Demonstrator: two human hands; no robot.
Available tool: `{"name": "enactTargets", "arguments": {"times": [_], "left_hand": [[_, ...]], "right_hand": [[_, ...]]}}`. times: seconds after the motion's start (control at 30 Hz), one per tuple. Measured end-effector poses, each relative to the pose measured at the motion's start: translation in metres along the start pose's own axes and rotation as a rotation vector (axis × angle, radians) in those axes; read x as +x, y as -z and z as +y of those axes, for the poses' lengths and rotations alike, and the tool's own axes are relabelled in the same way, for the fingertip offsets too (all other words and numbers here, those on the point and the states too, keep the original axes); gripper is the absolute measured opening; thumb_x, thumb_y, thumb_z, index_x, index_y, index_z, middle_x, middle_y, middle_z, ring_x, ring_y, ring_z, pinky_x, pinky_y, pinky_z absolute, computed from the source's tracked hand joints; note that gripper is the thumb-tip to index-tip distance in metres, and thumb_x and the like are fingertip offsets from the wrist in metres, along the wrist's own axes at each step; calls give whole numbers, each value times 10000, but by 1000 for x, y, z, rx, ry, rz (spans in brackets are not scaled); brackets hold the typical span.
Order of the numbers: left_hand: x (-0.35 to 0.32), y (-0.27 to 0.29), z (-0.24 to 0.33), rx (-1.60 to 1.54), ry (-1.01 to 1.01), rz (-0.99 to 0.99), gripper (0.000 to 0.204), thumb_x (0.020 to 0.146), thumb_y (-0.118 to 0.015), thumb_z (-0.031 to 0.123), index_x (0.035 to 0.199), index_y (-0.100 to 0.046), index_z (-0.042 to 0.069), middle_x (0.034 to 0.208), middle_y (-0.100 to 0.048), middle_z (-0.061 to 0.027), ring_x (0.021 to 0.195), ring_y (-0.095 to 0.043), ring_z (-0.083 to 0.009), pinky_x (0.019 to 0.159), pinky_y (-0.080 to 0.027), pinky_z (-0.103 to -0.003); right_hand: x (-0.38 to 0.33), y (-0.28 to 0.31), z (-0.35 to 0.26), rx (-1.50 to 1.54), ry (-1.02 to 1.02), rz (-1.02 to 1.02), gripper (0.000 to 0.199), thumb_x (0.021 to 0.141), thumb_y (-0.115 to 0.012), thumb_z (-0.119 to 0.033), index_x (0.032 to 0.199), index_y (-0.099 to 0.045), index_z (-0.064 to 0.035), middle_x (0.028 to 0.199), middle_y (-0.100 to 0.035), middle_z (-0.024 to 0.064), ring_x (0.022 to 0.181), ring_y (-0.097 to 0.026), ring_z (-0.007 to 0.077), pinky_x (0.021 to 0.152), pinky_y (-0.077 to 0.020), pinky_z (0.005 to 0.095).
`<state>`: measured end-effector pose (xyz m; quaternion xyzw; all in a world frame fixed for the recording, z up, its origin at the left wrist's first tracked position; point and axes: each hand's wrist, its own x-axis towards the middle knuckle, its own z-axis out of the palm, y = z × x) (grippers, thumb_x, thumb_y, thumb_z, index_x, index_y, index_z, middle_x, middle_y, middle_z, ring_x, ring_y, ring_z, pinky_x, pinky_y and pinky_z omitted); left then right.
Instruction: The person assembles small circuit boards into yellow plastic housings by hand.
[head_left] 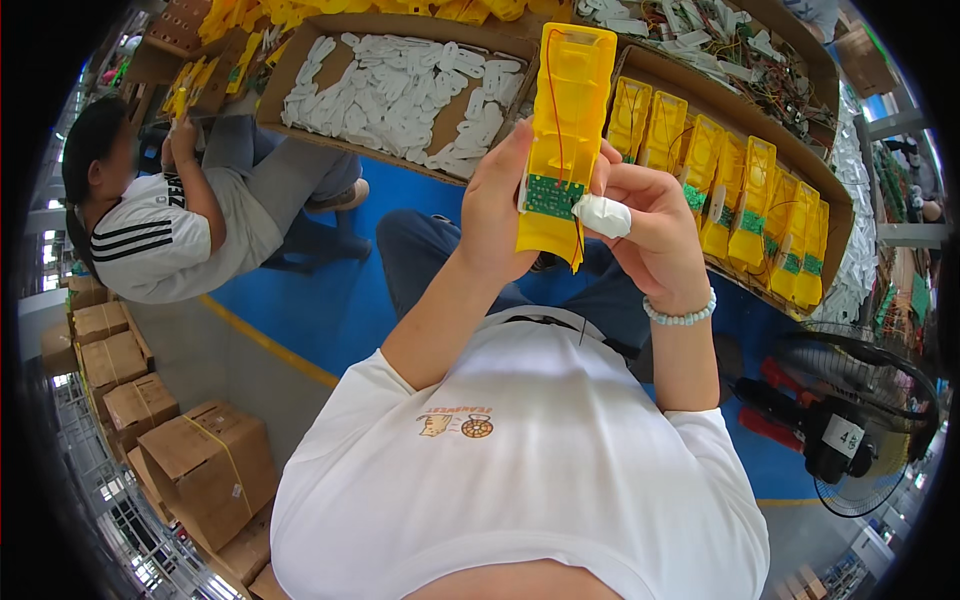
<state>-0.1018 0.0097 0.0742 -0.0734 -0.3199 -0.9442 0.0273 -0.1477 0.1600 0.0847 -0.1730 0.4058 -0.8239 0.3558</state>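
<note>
A long yellow plastic housing point(568, 115) is held upright in front of me, its hollow side facing me. A green circuit board point(553, 197) sits in its lower part, with a thin red wire running up inside and a dark wire hanging near the bottom end. My left hand point(495, 205) grips the housing along its left edge. At the right edge my right hand point(655, 225) pinches it beside the board; a white wrapping point(604, 215) covers one of its digits, and some fingers are hidden behind the housing.
A cardboard tray point(400, 28) of white plastic pieces lies ahead. Right of it, another box point(832, 235) holds several yellow housings point(752, 200) with boards. Wires and parts point(720, 45) fill a box beyond. A fan point(850, 430) stands right; cartons point(205, 470) and a seated co-worker point(165, 215) are left.
</note>
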Motion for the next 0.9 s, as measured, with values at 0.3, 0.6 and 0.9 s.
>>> {"name": "enactTargets", "arguments": {"times": [0.3,0.6,0.9], "left_hand": [[-2,5,-7,11,-4,-42,473,1011,-325,407,1186,-521,13,1014,-616,-130,879,-626,-171,760,-532,-303],[14,5,-13,146,-106,15,466,1006,-352,395,1241,-462,7,1048,-609,-160,952,-628,-242,867,-508,-369],[3,12,-39,394,-135,55,790,892,-624,382,1455,-197,30,1287,-477,-198,1183,-503,-312,1072,-337,-452]], "right_hand": [[-5,1,9,-53,63,51,191,799,-705,-16,953,-627,65,869,-668,84,739,-622,104,655,-524,222],[-4,15,16,-49,126,142,284,835,-684,-51,1092,-626,54,974,-657,83,845,-626,124,753,-518,237],[-23,6,25,-1220,528,328,674,746,-792,-221,1326,-502,-37,1213,-614,149,943,-660,266,828,-515,318]]}}
